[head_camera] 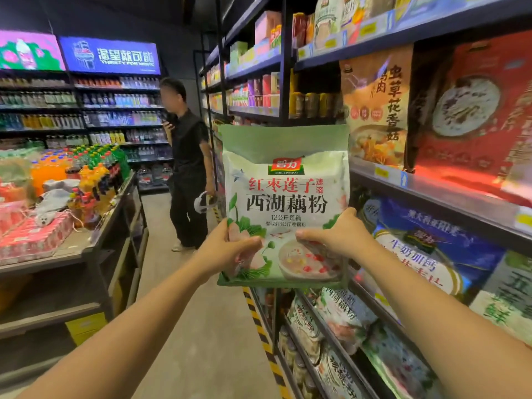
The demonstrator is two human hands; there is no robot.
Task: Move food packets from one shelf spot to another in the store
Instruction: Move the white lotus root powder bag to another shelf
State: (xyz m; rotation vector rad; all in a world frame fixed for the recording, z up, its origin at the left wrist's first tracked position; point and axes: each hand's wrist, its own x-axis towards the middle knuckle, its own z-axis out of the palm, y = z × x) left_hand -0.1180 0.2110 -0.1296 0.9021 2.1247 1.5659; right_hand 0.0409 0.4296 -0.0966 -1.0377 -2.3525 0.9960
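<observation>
Both arms reach forward into the aisle, holding a green and white food packet (285, 205) upright in the air, its printed front facing the camera. The left hand (227, 249) grasps the packet's lower left corner, thumb on the front over the lotus picture and fingers behind. The right hand (339, 231) grasps the lower right part, thumb lying across the front above the printed bowl. The packet rests on no shelf; it hangs in front of the shelving unit (431, 180) on the right, just beside its front edge.

On the lower shelves to the right lie similar packets (342, 315), tilted back, with a blue packet (426, 240) on the shelf above them. Higher up stand an orange box (377, 108) and a red box (478, 110). Across the aisle, a low display stand (95, 246) carries coloured drink bottles (95, 174) and red multipacks (34, 237). A person in black clothing (187, 165) stands further down the aisle.
</observation>
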